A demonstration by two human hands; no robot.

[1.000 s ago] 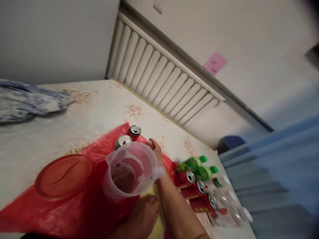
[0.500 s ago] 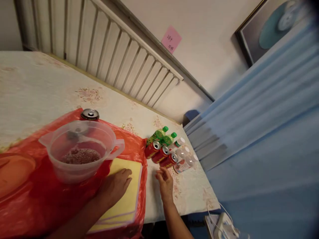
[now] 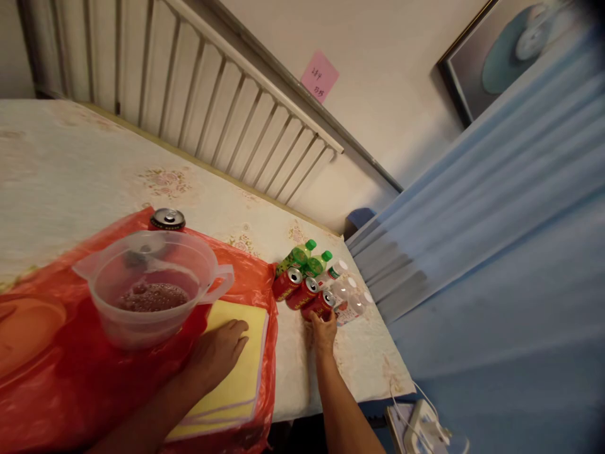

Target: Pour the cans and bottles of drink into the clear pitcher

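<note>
My left hand [image 3: 220, 353] lies on a stack of yellow sheets [image 3: 246, 378], fingers stretched loosely and nothing held. At the right, my right hand [image 3: 324, 331] has its thumb and fingers around the lower part of the nearest red drink can [image 3: 317, 307]. Two more red cans [image 3: 303, 294] stand in a row beside it, their tops showing. Left of my left hand is a clear plastic jug [image 3: 154, 302] with frothy dark-pink liquid in the bottom. Behind the jug stands a dark can [image 3: 167, 219], partly hidden by its rim.
Green-capped bottles [image 3: 317, 263] and clear bottles [image 3: 347, 299] stand behind and beside the red cans. A red plastic sheet [image 3: 243, 277] covers part of the flowered tablecloth [image 3: 217, 202], with an orange plate [image 3: 28, 331] at left. A blue curtain [image 3: 486, 271] hangs along the right.
My right hand has moved forward and slightly right, from bare tablecloth onto the nearest red can. My left hand has stayed on the yellow sheets.
</note>
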